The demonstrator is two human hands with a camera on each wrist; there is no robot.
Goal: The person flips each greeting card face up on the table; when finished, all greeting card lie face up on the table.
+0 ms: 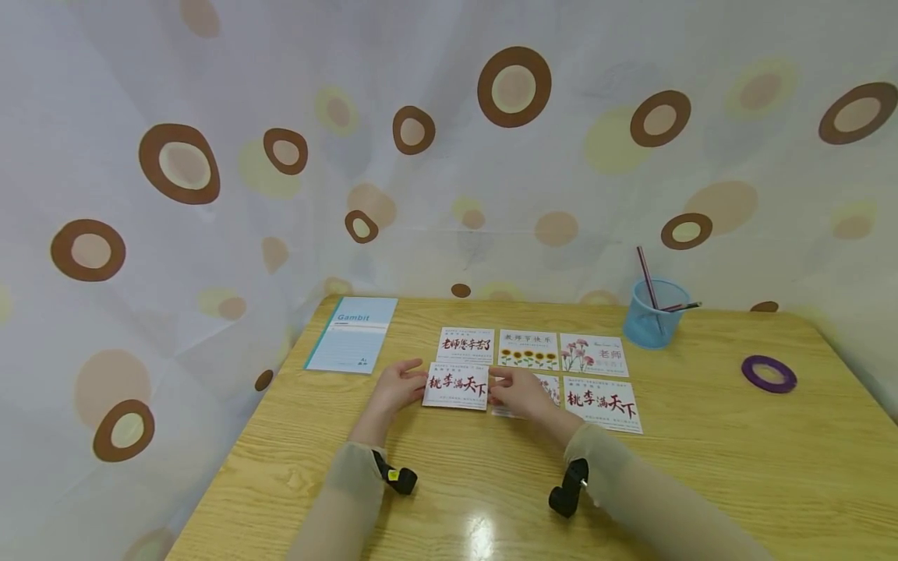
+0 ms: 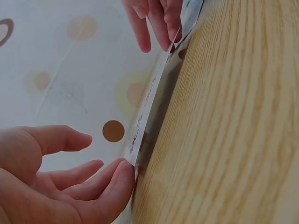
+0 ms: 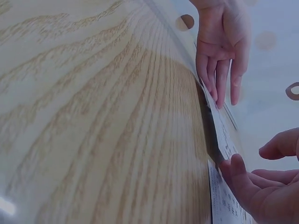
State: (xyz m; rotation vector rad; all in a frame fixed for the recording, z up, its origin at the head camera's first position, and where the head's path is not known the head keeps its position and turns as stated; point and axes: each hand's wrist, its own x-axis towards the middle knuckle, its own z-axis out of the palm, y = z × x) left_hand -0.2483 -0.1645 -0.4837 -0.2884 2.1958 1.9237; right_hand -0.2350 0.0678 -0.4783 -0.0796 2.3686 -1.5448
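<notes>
A white card with red calligraphy (image 1: 456, 386) lies between my two hands, a shadow under its near edge in the left wrist view. My left hand (image 1: 400, 386) touches the card's left edge with its fingertips, its thumb standing apart. At the opposite edge is my right hand (image 1: 522, 392), fingertips against the card and thumb raised away from it. Under the right hand, a card with pink blossoms (image 1: 549, 383) is partly covered. Just behind the held-up card sits another calligraphy card (image 1: 466, 343).
A sunflower card (image 1: 528, 351), a carnation card (image 1: 595, 354) and a further red calligraphy card (image 1: 603, 403) lie to the right. A notebook (image 1: 353, 335) is at the back left. A blue mesh pen holder (image 1: 647, 323) with pencils and a purple tape ring (image 1: 768, 374) stand rightward.
</notes>
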